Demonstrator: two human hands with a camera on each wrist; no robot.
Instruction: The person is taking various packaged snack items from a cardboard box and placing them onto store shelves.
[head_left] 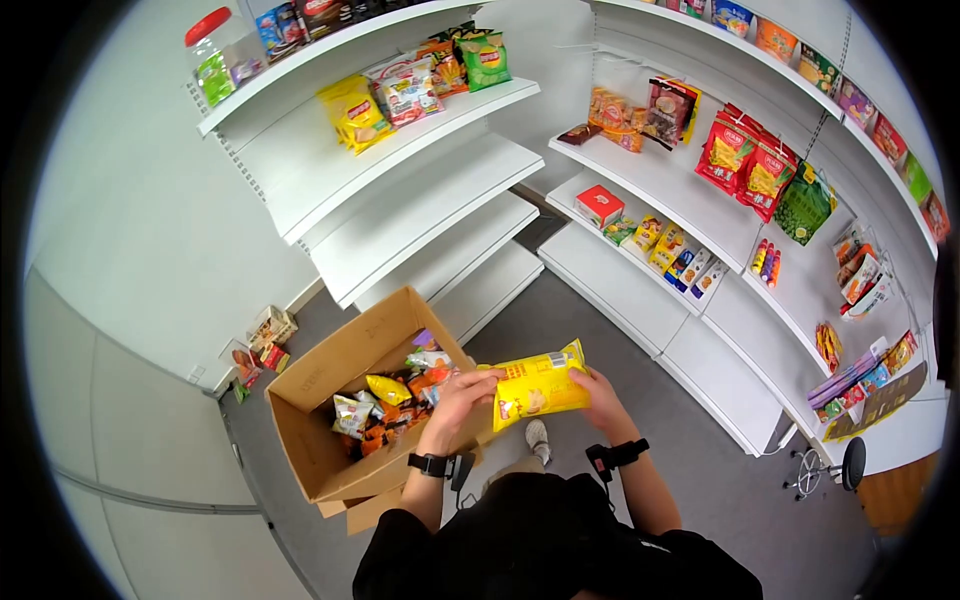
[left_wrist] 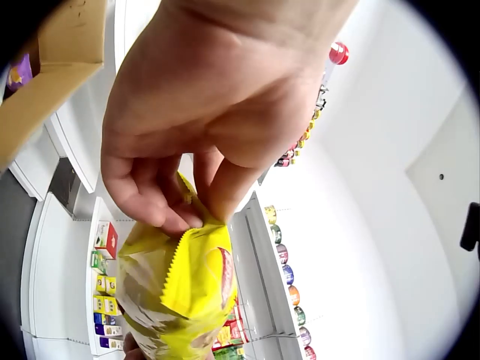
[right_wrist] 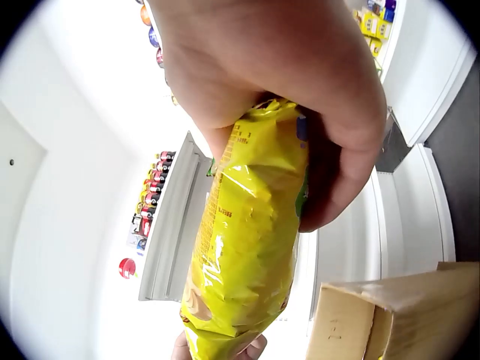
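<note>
A yellow chip bag (head_left: 541,386) is held level in front of the body, stretched between both hands in the head view. My left hand (head_left: 466,396) pinches one end of it; the left wrist view shows the thumb and fingers on the bag's jagged crimped edge (left_wrist: 177,262). At the opposite end, my right hand (head_left: 604,402) grips the bag between thumb and fingers, seen close up in the right wrist view on the bag's shiny, wrinkled side (right_wrist: 251,217). Just left of the bag stands an open cardboard box (head_left: 300,440) with many small snack packets (head_left: 390,390) inside.
White shelves (head_left: 400,210) rise ahead, with chip bags (head_left: 355,112) on an upper level. On the right-hand shelves (head_left: 650,190) are red snack bags (head_left: 728,150) and small boxes (head_left: 600,206). A few packages (head_left: 270,328) lie by the left wall; a wheeled stool (head_left: 852,465) stands right.
</note>
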